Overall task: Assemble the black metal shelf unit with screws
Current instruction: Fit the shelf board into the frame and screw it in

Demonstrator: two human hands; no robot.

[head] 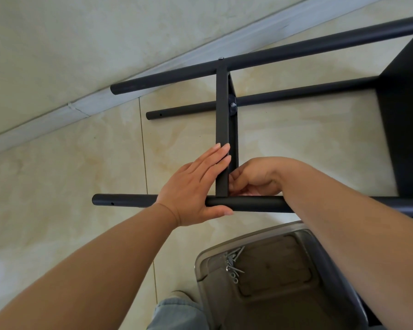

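Black metal shelf unit (270, 57) lying on its side on tiled floor (69, 175), near the skirting board (45, 117). Three round posts visible, long axes running left to right, free ends pointing left. Near post (124, 200) closest to the body. One flat shelf panel (222, 129) set edge-on across the posts, long axis running near to far. Second dark panel (405, 115) at right edge. Left hand (196, 186) flat, fingers straight against panel's left face, thumb under near post. Right hand (253, 178) curled in behind panel where it meets the post; what the fingers pinch cannot be told. One clear plastic tub (224, 253) below, holding loose screws (233, 260); count unclear.
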